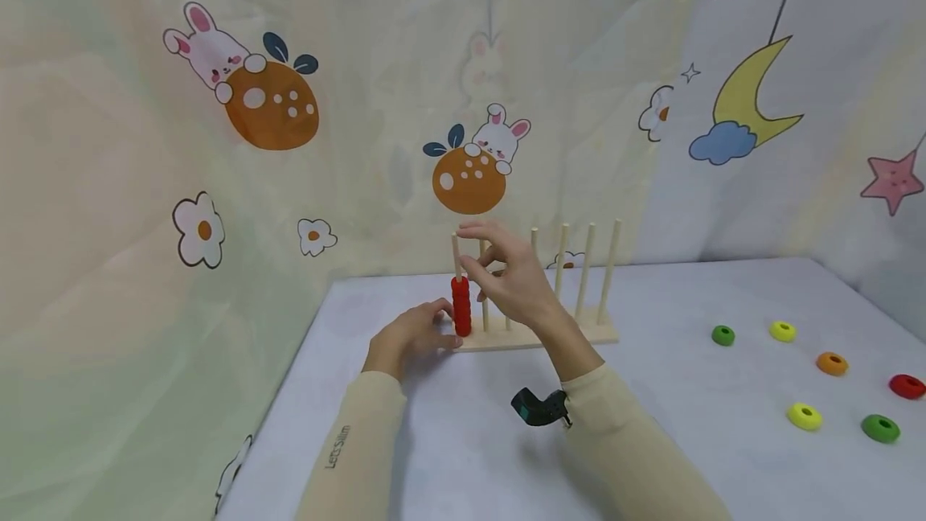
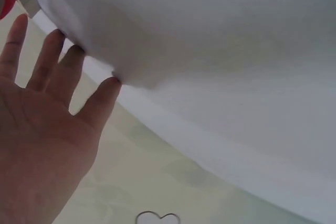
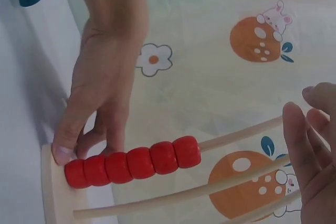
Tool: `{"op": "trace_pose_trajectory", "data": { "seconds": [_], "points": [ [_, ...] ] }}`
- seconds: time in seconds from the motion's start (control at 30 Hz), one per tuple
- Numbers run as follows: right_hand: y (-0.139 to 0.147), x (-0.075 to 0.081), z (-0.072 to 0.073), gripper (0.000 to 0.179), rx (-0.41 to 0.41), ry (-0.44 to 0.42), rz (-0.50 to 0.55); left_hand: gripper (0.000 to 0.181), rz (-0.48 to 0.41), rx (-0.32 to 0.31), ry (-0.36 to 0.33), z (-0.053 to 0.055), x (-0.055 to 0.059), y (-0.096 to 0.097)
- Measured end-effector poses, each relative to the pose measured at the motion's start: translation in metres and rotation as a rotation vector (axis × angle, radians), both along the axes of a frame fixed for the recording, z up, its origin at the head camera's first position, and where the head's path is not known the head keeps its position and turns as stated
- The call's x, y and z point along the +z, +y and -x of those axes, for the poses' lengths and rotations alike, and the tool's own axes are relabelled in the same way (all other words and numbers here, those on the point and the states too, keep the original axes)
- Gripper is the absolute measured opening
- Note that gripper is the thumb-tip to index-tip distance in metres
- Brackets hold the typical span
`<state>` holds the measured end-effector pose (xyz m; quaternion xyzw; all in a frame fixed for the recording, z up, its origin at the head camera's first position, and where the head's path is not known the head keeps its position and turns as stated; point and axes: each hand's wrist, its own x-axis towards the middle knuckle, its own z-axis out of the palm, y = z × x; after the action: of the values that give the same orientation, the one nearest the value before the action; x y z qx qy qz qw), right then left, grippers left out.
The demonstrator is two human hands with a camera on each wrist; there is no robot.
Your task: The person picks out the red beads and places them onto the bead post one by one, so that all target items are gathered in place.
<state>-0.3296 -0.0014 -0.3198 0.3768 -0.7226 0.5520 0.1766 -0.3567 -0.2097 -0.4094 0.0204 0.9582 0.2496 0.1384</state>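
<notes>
A wooden bead rack [image 1: 542, 336] has upright pegs on a flat base, and its leftmost peg carries a stack of red beads [image 1: 461, 308]. At the base's left end is my left hand [image 1: 412, 336], its thumb [image 3: 63, 153] on the base beside the lowest bead and its fingers behind the stack. My right hand [image 1: 514, 272] is raised at the top of that peg [image 3: 241, 132], thumb and index finger apart around the tip, with no bead showing between them. The other pegs near it show no beads.
Loose beads lie on the table's right side: green [image 1: 723, 335], yellow [image 1: 782, 331], orange [image 1: 832, 363], red [image 1: 907, 386] and more. A patterned cloth [image 1: 376, 103] hangs behind the table. A dark camera [image 1: 538, 407] sits on the right wrist.
</notes>
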Motion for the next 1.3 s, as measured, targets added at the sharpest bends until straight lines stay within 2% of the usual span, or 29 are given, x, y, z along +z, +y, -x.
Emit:
{"op": "trace_pose_trajectory", "data": {
  "seconds": [0.1,0.17,0.33,0.53,0.6,0.7,0.83,1.0,1.13,1.3],
  "points": [
    [0.008,-0.005,-0.005,0.04,0.04,-0.004,0.012,0.049,0.062,-0.022,0.027,0.001,0.0,0.005],
    [0.013,-0.008,-0.011,0.04,0.058,-0.037,0.007,0.053,0.095,-0.036,0.041,0.002,-0.003,0.006],
    [0.023,-0.014,-0.027,0.043,0.085,-0.12,-0.059,0.062,0.1,-0.071,0.057,0.002,-0.013,0.004],
    [0.029,-0.021,-0.036,0.042,0.108,-0.133,-0.098,0.073,0.121,-0.109,0.098,0.003,-0.018,0.004],
    [0.032,-0.026,-0.038,0.043,0.111,-0.147,-0.118,0.076,0.142,-0.11,0.08,0.005,-0.018,0.005],
    [0.036,-0.035,-0.042,0.043,0.119,-0.176,-0.158,0.08,0.16,-0.087,0.012,0.005,-0.018,0.007],
    [0.04,-0.041,-0.046,0.042,0.145,-0.19,-0.21,0.077,0.146,-0.074,-0.049,0.004,-0.016,0.008],
    [0.047,-0.039,-0.047,0.04,0.155,-0.155,-0.253,0.065,0.118,-0.089,-0.048,0.007,-0.011,0.006],
    [0.053,-0.034,-0.044,0.041,0.16,-0.134,-0.309,0.061,0.106,-0.08,-0.068,0.008,-0.008,0.001],
    [0.067,-0.03,-0.042,0.041,0.141,-0.114,-0.386,0.06,0.092,-0.074,-0.049,0.011,0.003,0.001]
  ]
}}
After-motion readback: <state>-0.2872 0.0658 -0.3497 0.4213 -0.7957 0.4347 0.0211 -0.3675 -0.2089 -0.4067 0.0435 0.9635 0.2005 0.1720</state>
